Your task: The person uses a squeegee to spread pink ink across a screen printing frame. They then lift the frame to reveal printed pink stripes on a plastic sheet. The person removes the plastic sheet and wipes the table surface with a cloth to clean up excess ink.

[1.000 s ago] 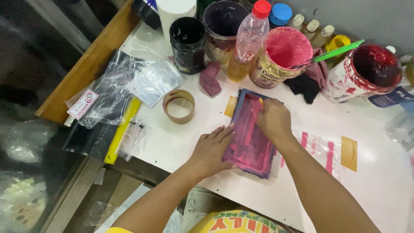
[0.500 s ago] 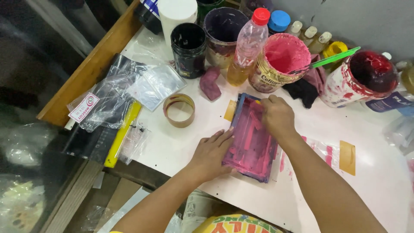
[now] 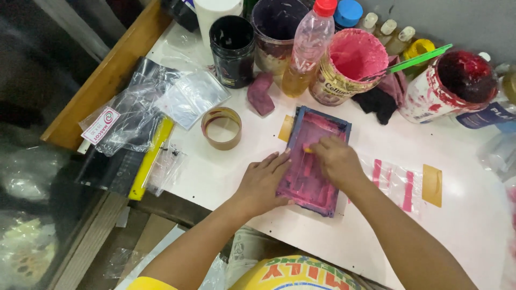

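Note:
A small blue-framed printing screen (image 3: pixel 314 160), smeared with pink ink, lies flat on the white table (image 3: pixel 236 172). My left hand (image 3: pixel 262 183) presses flat on the frame's left edge, fingers spread. Over the mesh, near the middle, my right hand (image 3: pixel 334 161) has its fingers closed on a small yellowish scraper (image 3: pixel 307 150); only the scraper's tip shows. A clear plastic bag with pink stripes (image 3: pixel 395 182) lies just right of the frame, partly under my right forearm.
Behind the frame stand a pink ink tub (image 3: pixel 352 64) with a green stick (image 3: pixel 419 60), a red ink tub (image 3: pixel 449 86), a black pot (image 3: pixel 232 43), a plastic bottle (image 3: pixel 306 51), dark rags. A tape roll (image 3: pixel 221 128) and plastic bags (image 3: pixel 161 104) lie left.
My right hand has slid from the frame's far end toward its middle, dragging the scraper over the mesh. My left hand stays on the left edge.

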